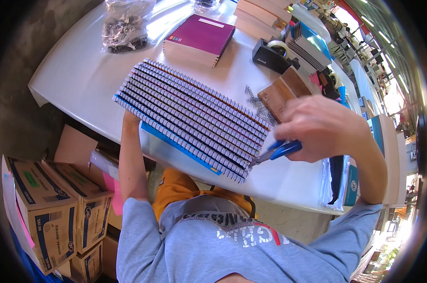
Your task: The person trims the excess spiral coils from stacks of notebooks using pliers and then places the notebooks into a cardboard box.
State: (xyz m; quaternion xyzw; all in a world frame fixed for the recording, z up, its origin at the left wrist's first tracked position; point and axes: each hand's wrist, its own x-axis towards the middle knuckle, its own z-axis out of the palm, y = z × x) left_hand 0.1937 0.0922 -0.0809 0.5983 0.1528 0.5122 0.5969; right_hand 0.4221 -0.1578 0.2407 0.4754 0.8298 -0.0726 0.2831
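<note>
A stack of spiral-bound notebooks (190, 118) lies slanted in front of me, its rows of wire coils facing up and a blue cover (176, 146) showing along the near side. My left hand (131, 118) reaches under the stack's left end; its fingers are hidden behind the notebooks. At the right end, my right hand (317, 125), partly blurred, is closed around blue-handled pliers (284, 150). Their jaws are at the coil ends at the stack's near right corner. Loose wire coil pieces (263, 106) lie on the table just beyond that end.
The white table (81, 89) carries a purple-covered notebook stack (201, 37), a plastic bag of dark pieces (126, 28), a black tape dispenser (272, 55) and a brown wooden block (284, 92). Blue-covered books (312, 45) stand at the far right. Cardboard boxes (48, 212) are stacked at lower left.
</note>
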